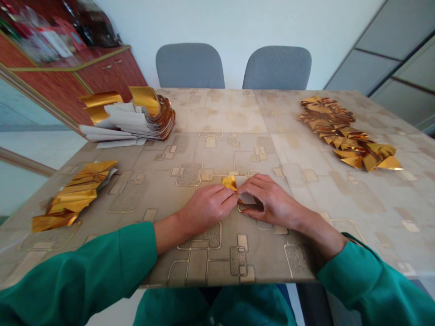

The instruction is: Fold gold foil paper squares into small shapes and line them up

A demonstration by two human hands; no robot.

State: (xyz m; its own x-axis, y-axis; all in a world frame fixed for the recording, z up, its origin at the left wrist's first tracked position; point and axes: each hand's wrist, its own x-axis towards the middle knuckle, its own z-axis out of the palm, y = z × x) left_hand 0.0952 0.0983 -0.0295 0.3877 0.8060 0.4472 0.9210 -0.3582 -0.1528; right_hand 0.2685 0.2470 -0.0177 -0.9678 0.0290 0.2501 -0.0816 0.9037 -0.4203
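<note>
Both hands meet over the near middle of the table, on one small sheet of gold foil paper (229,182) with a whitish back. My left hand (212,203) has its fingers closed on the sheet's left part. My right hand (272,199) pinches the other side, thumb below and fingers curled above, with the pale face showing between them. The fingers hide much of the sheet, so its exact folds cannot be made out.
A curved stack of gold and white paper (136,117) stands at the back left. Flattened gold sheets (76,194) lie at the left. Folded gold pieces (350,136) form a long pile at the right. Two grey chairs (190,65) stand beyond the patterned table (234,154).
</note>
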